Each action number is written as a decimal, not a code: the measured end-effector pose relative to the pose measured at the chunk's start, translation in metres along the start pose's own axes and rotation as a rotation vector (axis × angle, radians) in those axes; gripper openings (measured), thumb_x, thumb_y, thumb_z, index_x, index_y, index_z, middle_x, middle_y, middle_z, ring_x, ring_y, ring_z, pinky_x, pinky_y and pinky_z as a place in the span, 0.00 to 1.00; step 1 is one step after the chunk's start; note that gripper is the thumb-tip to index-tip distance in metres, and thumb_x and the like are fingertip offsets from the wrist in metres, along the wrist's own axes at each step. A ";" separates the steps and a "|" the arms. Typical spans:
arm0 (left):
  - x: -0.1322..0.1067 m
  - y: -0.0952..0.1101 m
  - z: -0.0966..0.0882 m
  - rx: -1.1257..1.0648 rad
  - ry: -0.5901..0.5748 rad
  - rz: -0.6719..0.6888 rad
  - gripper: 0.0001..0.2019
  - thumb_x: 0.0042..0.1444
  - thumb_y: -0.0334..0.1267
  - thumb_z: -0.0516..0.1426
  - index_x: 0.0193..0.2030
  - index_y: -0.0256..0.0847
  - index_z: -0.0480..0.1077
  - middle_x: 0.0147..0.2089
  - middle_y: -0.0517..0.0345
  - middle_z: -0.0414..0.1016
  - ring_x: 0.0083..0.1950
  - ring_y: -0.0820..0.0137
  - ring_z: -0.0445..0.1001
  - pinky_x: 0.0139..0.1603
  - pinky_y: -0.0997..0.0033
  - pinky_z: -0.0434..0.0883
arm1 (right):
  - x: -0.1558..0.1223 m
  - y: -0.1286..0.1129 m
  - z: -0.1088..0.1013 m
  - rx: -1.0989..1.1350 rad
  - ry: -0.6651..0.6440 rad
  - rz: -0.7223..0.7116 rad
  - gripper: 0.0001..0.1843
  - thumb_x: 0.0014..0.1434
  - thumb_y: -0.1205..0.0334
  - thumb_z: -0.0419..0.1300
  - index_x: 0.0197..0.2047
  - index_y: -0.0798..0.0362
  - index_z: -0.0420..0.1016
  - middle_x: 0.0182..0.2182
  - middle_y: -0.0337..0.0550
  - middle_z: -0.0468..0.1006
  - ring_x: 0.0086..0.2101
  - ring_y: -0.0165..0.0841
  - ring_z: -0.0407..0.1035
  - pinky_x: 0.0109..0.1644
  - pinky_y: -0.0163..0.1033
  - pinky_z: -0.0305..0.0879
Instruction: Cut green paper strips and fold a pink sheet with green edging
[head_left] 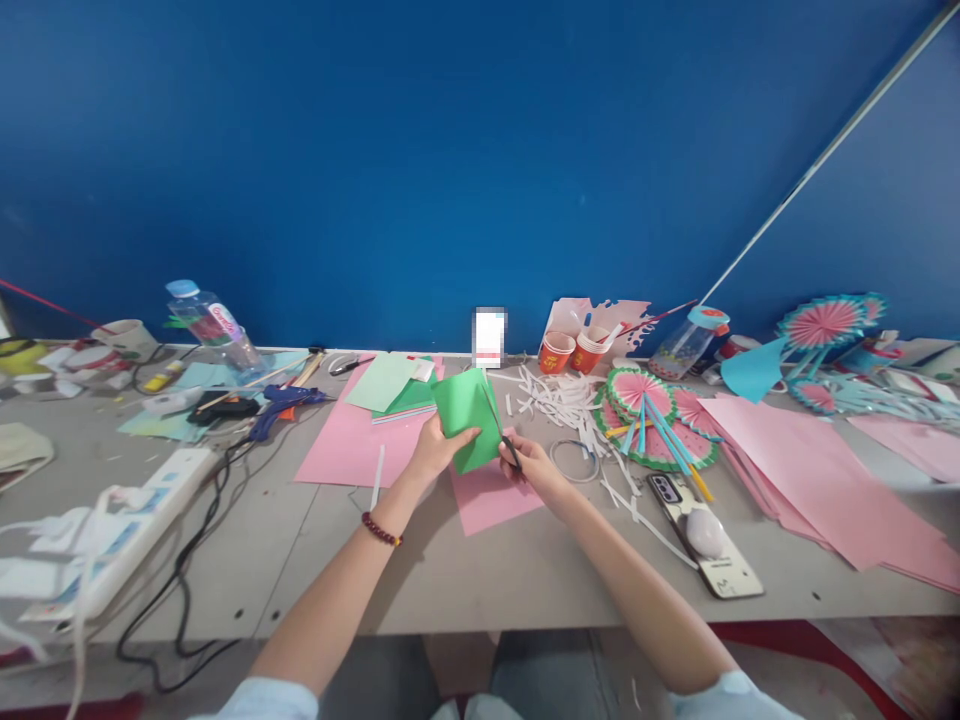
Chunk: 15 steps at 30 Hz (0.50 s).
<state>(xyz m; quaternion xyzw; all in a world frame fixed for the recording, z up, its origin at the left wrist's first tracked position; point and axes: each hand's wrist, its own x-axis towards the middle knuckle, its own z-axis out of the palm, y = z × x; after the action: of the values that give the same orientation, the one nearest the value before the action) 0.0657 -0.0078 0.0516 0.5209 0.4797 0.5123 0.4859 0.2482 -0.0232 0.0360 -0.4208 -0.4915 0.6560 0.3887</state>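
My left hand point(437, 447) pinches a folded green paper sheet point(466, 415) by its lower left edge and holds it up over the grey table point(465, 575). My right hand point(531, 464) grips dark scissors point(504, 430), whose blades reach up into the right edge of the green sheet. A pink sheet point(491, 495) lies flat under both hands. A dark bead bracelet point(381, 530) is on my left wrist.
White paper strips point(559, 400) and watermelon paper fans point(649, 420) lie to the right, beside a phone point(705, 535) and large pink sheets point(817, 480). Two red cups point(574, 350) stand at the back. A blue glue gun point(281, 405), bottle point(210, 320), power strip point(127, 525) and cables lie left.
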 end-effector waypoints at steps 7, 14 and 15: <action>-0.002 0.000 0.002 0.031 -0.024 0.000 0.23 0.42 0.45 0.66 0.43 0.36 0.70 0.43 0.48 0.78 0.42 0.59 0.77 0.40 0.64 0.75 | 0.000 0.001 -0.001 0.021 0.000 0.009 0.25 0.44 0.39 0.65 0.28 0.52 0.63 0.15 0.32 0.66 0.14 0.22 0.53 0.15 0.30 0.43; -0.002 -0.001 0.004 0.029 -0.033 0.007 0.22 0.42 0.45 0.66 0.42 0.35 0.70 0.42 0.47 0.78 0.41 0.59 0.78 0.39 0.64 0.75 | 0.001 0.002 -0.002 0.028 0.004 0.012 0.27 0.43 0.37 0.64 0.29 0.53 0.63 0.16 0.32 0.66 0.15 0.22 0.56 0.16 0.30 0.46; -0.002 -0.001 0.004 0.035 -0.032 0.006 0.22 0.41 0.45 0.66 0.41 0.35 0.70 0.42 0.47 0.78 0.41 0.59 0.77 0.39 0.64 0.75 | 0.001 0.002 -0.002 0.029 0.002 0.010 0.27 0.43 0.38 0.64 0.29 0.53 0.64 0.16 0.32 0.67 0.15 0.22 0.56 0.16 0.30 0.46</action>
<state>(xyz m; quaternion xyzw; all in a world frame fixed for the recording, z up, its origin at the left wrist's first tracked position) 0.0697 -0.0102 0.0505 0.5387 0.4794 0.4969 0.4828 0.2494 -0.0218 0.0336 -0.4183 -0.4792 0.6646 0.3920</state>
